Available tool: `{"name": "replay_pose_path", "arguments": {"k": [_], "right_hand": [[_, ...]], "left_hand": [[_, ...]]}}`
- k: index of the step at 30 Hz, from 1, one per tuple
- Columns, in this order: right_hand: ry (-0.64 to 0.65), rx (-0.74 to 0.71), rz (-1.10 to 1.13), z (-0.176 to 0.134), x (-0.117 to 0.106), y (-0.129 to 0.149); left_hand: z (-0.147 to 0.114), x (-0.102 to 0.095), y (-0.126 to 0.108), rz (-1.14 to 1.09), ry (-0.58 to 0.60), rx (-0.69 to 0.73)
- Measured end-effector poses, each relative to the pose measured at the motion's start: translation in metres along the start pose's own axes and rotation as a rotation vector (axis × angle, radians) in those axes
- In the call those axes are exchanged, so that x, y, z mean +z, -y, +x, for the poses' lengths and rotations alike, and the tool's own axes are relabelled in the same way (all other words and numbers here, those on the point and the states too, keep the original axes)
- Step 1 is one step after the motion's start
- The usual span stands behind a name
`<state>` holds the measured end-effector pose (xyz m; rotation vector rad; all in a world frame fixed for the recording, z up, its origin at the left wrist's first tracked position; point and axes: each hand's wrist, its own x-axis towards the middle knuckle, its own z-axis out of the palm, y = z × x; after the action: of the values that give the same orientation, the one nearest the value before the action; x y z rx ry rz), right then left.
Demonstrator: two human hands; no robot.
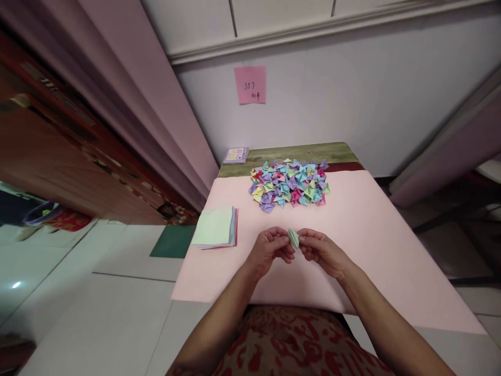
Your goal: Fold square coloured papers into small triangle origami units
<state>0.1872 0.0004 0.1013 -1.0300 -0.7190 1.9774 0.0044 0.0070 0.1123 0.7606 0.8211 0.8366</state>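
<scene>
Between my two hands is a small folded piece of pale green paper (293, 238), held above the pink table cover (336, 292). My left hand (272, 248) pinches its left side with thumb and fingers. From the right, the fingers of my right hand (319, 249) close on its other edge. Beyond my hands lies a heap of small folded paper pieces (289, 183) in purple, blue, pink, green and yellow. A stack of square coloured paper (214, 227), pale green on top, rests at the left of the table.
A small pack with a printed cover (236, 155) lies at the table's back left corner. The wall carries a pink note (250, 85) with handwriting. A purple curtain (172, 99) and a wooden door (78, 141) stand at the left, close to the table.
</scene>
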Motion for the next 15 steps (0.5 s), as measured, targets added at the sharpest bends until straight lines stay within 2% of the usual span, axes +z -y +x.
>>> {"name": "replay_pose_path", "arguments": {"k": [5, 7, 15], "right_hand": [[0.009, 0.027, 0.08, -0.0022, 0.0012, 0.0025], [-0.003, 0.015, 0.054, -0.0032, 0.0022, 0.0026], [-0.139, -0.222, -0.229, -0.0027, 0.0059, -0.0017]], "left_hand": [[-0.0008, 0.001, -0.0012, -0.04, 0.063, -0.102], [-0.0005, 0.0023, -0.0011, -0.048, 0.053, -0.106], [0.0011, 0.0051, 0.0021, 0.122, -0.055, 0.057]]}}
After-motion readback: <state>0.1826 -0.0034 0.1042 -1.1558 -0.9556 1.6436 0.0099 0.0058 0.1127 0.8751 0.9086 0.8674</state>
